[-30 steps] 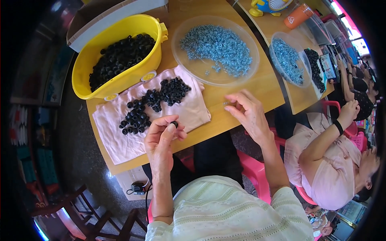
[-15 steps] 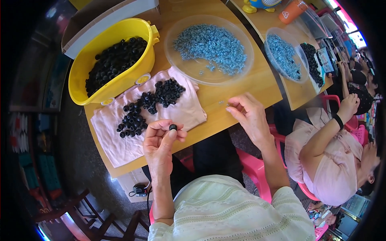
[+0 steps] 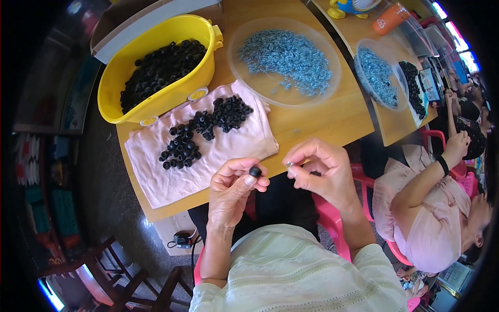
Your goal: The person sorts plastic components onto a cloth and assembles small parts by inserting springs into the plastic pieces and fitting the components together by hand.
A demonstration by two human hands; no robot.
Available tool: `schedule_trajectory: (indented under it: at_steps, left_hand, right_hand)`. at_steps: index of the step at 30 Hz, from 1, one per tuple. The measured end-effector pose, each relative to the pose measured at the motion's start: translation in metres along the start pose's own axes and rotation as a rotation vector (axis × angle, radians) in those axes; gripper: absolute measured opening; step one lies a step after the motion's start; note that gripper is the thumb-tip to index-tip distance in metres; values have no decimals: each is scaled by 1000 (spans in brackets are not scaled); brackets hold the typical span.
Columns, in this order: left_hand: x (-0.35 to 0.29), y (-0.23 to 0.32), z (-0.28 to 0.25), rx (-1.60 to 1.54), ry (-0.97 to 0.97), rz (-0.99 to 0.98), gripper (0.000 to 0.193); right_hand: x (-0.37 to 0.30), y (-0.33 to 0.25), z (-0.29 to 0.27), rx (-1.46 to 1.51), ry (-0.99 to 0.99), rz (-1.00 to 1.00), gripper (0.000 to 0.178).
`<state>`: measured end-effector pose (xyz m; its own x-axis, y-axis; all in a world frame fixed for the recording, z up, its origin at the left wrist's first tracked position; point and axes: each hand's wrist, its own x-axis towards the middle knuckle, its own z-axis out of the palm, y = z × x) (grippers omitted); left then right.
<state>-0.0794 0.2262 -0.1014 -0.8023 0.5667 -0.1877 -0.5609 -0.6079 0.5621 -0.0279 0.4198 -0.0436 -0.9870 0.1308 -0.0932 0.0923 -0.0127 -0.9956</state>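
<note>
At the left, a cardboard box [image 3: 161,23] stands behind a yellow tub [image 3: 201,73] of black hollow caps [image 3: 161,73], which takes up the far-left part of the worktop [image 3: 348,112]. A pink cloth [image 3: 156,182] lies in front of the tub, running down the left edge almost to the near-left corner. On it sit larger caps [image 3: 181,148] towards the left edge, then smaller caps [image 3: 204,125] and a heap of small black pieces [image 3: 232,112].

The left hand [image 3: 230,190], at the middle of the near edge, grips one black cap [image 3: 255,171] between thumb and fingertips. Farther back, a round clear tray [image 3: 262,80] of light blue pieces [image 3: 299,57] reaches close to the right edge. Bare wood runs from the tray to the near edge and the near-right corner, with room to move there.

The right hand [image 3: 325,171], also at the near edge and just beside the cap, pinches a small clear piece [image 3: 289,165] between thumb and forefinger.

Past a narrow gap along the right edge, a neighbouring worktop [image 3: 390,130] carries a clear bowl [image 3: 405,86] of similar blue pieces and an orange cup [image 3: 390,19]; a seated person [image 3: 426,218] is in front of it
</note>
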Motion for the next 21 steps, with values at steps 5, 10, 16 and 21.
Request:
schedule_trajectory:
  at_steps: [5,10,16,21]
  left_hand:
    - [-3,1,2,20,-13,33,24]
    - [-2,2,7,45,-21,79,21]
    - [-5,2,3,-21,-54,97,22]
    - [-6,3,8,-3,-44,62,21]
  right_hand:
    - [2,-8,17,185,-73,4,16]
    - [1,-5,21,195,-110,-29,16]
    - [5,-1,29,284,-112,-163,15]
    - [7,1,34,330,-135,-137,14]
